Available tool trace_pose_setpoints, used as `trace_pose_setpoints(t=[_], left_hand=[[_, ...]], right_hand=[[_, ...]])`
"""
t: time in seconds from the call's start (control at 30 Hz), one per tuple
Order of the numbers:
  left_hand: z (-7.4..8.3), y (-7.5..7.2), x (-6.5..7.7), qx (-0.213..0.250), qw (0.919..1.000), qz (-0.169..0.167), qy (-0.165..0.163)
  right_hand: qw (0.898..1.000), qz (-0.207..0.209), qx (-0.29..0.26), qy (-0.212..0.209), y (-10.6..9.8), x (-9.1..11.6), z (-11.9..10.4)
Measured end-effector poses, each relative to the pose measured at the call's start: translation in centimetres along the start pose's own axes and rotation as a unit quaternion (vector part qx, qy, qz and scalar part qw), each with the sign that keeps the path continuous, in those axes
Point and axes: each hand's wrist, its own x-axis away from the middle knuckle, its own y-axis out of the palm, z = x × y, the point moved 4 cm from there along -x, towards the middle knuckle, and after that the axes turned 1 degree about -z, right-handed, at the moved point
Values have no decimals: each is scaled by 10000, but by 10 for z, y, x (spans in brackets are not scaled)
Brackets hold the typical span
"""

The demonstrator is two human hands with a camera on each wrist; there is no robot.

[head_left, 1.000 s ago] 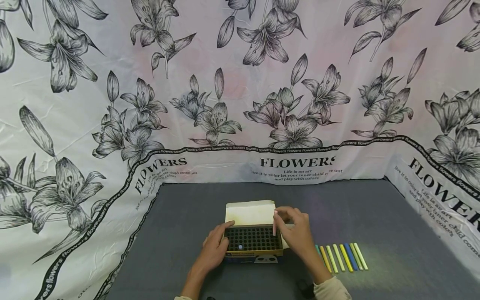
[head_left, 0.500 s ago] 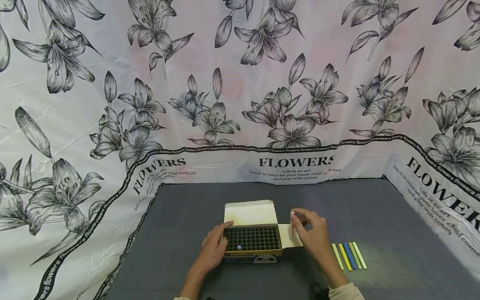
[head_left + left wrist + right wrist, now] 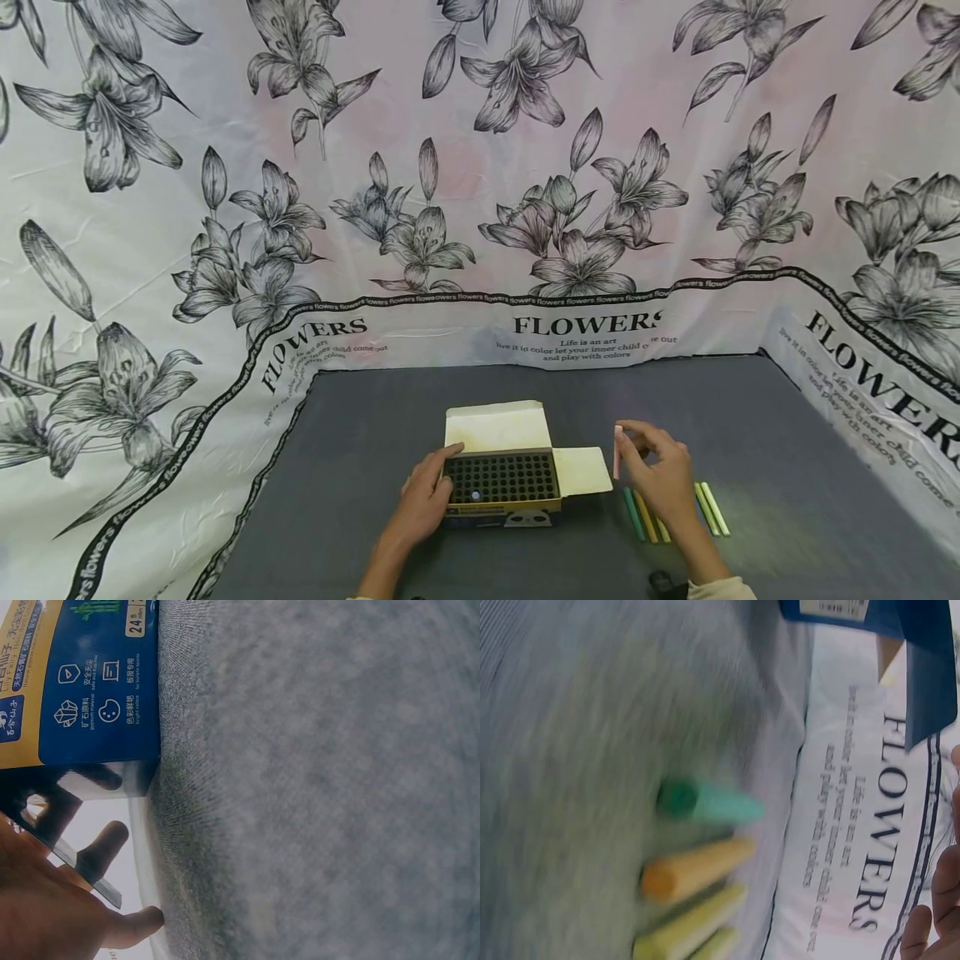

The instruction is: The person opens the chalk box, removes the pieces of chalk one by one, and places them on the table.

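Observation:
An open chalk box with a black tray of holes stands mid-table; one pale chalk end shows in a front hole. My left hand holds the box's left end, thumb at the rim and forefinger reaching to the back corner. In the left wrist view its fingers lie about a flap beside the blue box wall. To the right of the box, my right hand pinches an upright pink chalk stick between thumb and fingertips. That stick is out of sight in the right wrist view.
Several chalk sticks lie in a row under the right forearm, including a teal stick, an orange stick and a yellow-green stick. The lid stands open behind, and a side flap juts right. Flowered cloth hangs beyond the table.
My right hand has carried the pink chalk rightward, from over the tray to past the side flap, uncovering the flap and the left end of the chalk row. The left hand keeps its place.

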Motion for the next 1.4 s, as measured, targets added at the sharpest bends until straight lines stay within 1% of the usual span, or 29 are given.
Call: trace_pose_setpoints(t=[0.2, 0.27, 0.4, 0.47, 0.63, 0.73, 0.87, 0.93, 1.0, 1.07, 1.13, 1.2, 1.3, 1.4], left_hand=[[-1, 0, 1, 63, 10000, -19, 34], [-1, 0, 1, 84, 9999, -19, 53], [-1, 0, 0, 102, 9999, -19, 70], [-1, 0, 0, 114, 9999, -22, 65], [-1, 0, 0, 143, 9999, -38, 55], [-2, 0, 0, 145, 9999, -58, 29], [-2, 1, 0, 96, 9999, -31, 39], [-2, 1, 0, 86, 9999, 6, 69], [-1, 0, 1, 68, 9999, 50, 108], [0, 0, 2, 50, 9999, 77, 128], [1, 0, 3, 17, 9999, 86, 122], [1, -1, 3, 0, 9999, 96, 118], [1, -1, 2, -27, 9999, 116, 120], [0, -1, 2, -7, 9999, 117, 106]], right_hand=[[9986, 130, 472, 182, -19, 4, 15], [9981, 177, 569, 126, -26, 6, 20], [9973, 216, 667, -206, -40, 10, 30], [9965, 220, 778, -214, -46, 13, 35], [9928, 168, 1173, 157, -61, 17, 45], [9896, 107, 1416, 247, -69, 17, 48], [9870, -35, 1581, 277, -80, 18, 52], [9857, -139, 1633, 380, -86, 18, 55], [9829, -289, 1708, 623, -92, 19, 61], [9782, -505, 1793, 913, -97, 20, 67], [9700, -808, 1943, 1215, -102, 21, 74], [9589, -1154, 2130, 1476, -105, 23, 79], [9392, -1701, 2422, 1739, -109, 23, 85], [9199, -2205, 2616, 1916, -110, 23, 89]])
